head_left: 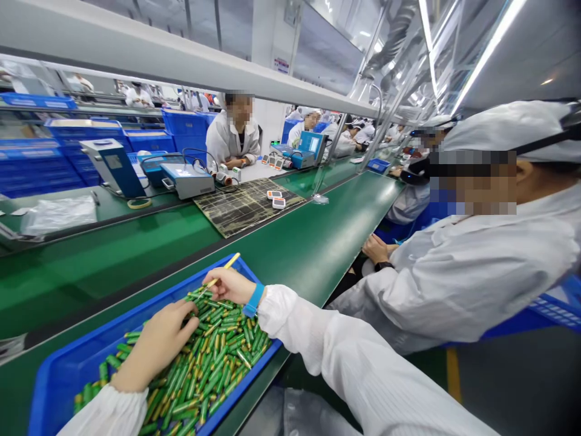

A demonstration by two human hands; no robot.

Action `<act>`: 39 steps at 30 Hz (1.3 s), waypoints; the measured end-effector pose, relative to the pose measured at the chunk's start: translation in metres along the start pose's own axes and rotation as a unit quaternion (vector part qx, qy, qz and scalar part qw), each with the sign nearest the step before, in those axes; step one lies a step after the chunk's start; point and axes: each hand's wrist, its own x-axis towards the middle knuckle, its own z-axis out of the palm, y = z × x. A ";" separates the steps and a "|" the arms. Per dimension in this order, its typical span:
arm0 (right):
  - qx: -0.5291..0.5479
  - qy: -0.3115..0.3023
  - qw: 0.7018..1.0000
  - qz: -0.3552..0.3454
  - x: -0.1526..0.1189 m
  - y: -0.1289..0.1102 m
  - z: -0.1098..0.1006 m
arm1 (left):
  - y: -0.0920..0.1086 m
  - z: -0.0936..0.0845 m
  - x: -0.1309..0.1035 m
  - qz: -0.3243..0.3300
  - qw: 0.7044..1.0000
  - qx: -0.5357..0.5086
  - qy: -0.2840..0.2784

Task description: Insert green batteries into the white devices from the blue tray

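My right hand point(230, 286), with a blue band at the wrist, grips a thin yellow stick-like tool point(232, 261), its upper end pointing up and right. Below it, a blue tray point(59, 369) holds a heap of small green cylinders with yellow ends point(213, 357), which look like batteries. Over the left part of this heap is my left hand point(161, 339), its fingers curled and the thumb near the index finger. The fingertips are partly hidden, so whatever they pinch cannot be made out.
The tray lies on a green work surface point(299, 248). Beyond it are a dark gridded mat point(227, 212) with small white devices point(278, 203) and blue instruments point(188, 178). A co-worker in white point(454, 266) sits close on my right; another person point(233, 136) faces the bench opposite.
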 end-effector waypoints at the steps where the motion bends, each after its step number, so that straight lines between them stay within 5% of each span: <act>1: -0.001 -0.001 1.000 -0.001 0.000 0.000 0.000 | 0.001 0.000 0.000 0.002 1.000 -0.001 0.004; 14: -0.005 0.007 1.000 -0.022 -0.008 0.007 0.002 | 0.018 -0.004 -0.007 0.027 0.997 0.074 0.022; 19: -0.025 -0.045 0.999 -0.016 -0.015 0.013 0.001 | 0.020 0.004 -0.007 -0.019 0.995 0.094 0.033; 30: -0.056 0.030 0.995 0.082 -0.018 0.015 -0.007 | 0.018 0.014 -0.006 -0.022 0.993 0.118 -0.019; 39: -0.048 0.025 0.996 0.068 -0.022 0.015 -0.002 | 0.016 0.015 -0.005 -0.013 0.992 0.125 -0.021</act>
